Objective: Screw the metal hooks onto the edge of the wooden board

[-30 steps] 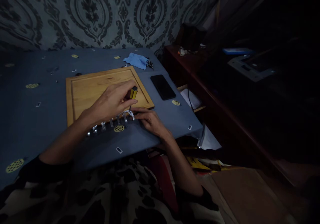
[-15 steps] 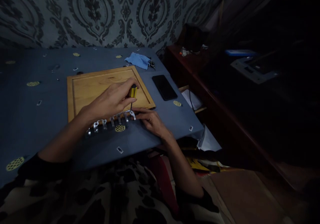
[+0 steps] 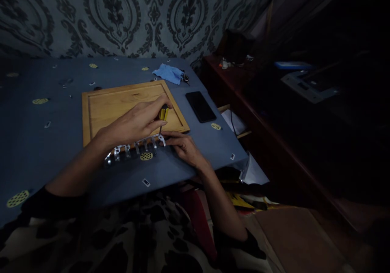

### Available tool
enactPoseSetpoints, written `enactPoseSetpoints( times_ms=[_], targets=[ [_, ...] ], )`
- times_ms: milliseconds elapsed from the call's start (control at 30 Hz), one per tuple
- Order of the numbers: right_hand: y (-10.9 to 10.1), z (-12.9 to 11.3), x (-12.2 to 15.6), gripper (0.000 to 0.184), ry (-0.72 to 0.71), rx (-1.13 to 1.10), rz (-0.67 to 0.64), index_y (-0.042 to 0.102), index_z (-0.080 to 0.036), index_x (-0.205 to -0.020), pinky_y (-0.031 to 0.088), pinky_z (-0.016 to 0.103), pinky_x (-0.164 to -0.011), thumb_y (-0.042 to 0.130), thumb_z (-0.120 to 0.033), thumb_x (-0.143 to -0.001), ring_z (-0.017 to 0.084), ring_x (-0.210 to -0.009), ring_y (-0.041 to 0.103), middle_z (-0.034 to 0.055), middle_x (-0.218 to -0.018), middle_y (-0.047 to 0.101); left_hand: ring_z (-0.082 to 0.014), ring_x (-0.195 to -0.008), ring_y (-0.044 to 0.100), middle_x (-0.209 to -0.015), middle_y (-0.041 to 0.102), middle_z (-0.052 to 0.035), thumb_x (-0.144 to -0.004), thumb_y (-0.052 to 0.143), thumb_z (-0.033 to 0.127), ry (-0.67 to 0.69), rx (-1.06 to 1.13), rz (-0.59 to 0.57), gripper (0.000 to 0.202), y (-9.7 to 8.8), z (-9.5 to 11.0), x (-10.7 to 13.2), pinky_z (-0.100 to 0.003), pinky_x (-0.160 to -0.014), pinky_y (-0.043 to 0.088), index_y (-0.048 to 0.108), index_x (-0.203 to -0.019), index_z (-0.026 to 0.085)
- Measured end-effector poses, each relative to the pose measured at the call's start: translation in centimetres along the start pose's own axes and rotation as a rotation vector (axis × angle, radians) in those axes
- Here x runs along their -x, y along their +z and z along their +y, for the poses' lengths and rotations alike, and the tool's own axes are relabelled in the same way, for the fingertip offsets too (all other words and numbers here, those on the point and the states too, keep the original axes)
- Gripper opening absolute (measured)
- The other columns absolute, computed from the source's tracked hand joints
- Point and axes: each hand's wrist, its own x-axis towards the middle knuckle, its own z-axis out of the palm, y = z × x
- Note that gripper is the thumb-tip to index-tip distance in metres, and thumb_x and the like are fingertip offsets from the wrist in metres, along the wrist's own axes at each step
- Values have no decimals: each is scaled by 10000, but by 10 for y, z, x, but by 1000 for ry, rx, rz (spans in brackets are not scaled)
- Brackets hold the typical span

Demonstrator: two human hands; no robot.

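Observation:
My left hand (image 3: 137,122) is closed round the yellow and black handle of a small screwdriver (image 3: 163,113), held upright with its tip down on the right end of a row of metal hooks (image 3: 134,148). The hook rack lies along the front edge of a wooden board (image 3: 103,106). My right hand (image 3: 183,145) rests on the blue table (image 3: 36,143) just right of the rack, its fingers pressed on the rack's right end by the last hook.
A black phone (image 3: 200,106) lies right of the board. A blue cloth (image 3: 167,73) with keys beside it sits at the table's back. Small yellow discs and white tags dot the tablecloth. A dark wooden shelf (image 3: 243,98) stands to the right, papers below.
My left hand has shifted slightly on the screwdriver handle, fingers turning round it. The right hand and hook rack stay put.

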Motion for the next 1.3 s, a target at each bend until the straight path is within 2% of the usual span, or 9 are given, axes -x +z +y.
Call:
enactPoseSetpoints(
  times_ms=[100, 367, 567, 967, 1300],
  targets=[
    [0, -1, 0, 614, 4, 4, -3, 821, -295, -1089, 543, 419, -1099, 451, 83, -776, 209, -1272, 681, 22, -1367, 716, -211, -851, 629, -982, 658, -54, -963, 556, 238, -2, 7, 9, 333, -2, 1, 1, -298, -727, 446, 520, -1291, 198],
    [0, 1, 1, 605, 4, -1, -1, 818, -299, -1085, 544, 429, -1103, 459, 78, -778, 199, -1254, 690, 15, -1380, 708, -229, -891, 666, -1048, 672, -68, -957, 591, 308, -60, 15, 164, 331, -11, 4, 5, -333, -756, 498, 544, -1275, 229],
    [1, 0, 1, 573, 0, -4, 12, 822, -281, -1064, 545, 418, -1101, 453, 66, -795, 194, -1257, 688, 20, -1368, 716, -213, -804, 659, -1015, 681, -63, -944, 613, 303, -58, -17, 117, 339, -8, 4, 3, -326, -723, 474, 551, -1266, 214],
    [1, 1, 1, 577, -5, -9, 10, 829, -282, -1054, 530, 393, -1105, 445, 52, -782, 198, -1262, 684, 17, -1364, 718, -224, -856, 664, -1085, 687, -102, -955, 585, 254, -47, -6, 55, 342, -5, 5, 2, -324, -722, 465, 534, -1283, 174],
    [0, 1, 1, 569, -20, -7, 8, 825, -272, -1072, 542, 407, -1095, 444, 52, -800, 207, -1264, 685, 34, -1358, 721, -208, -834, 636, -1030, 676, -79, -971, 588, 251, -66, -24, 34, 327, -6, 6, 2, -303, -721, 444, 533, -1286, 178]
  ],
)
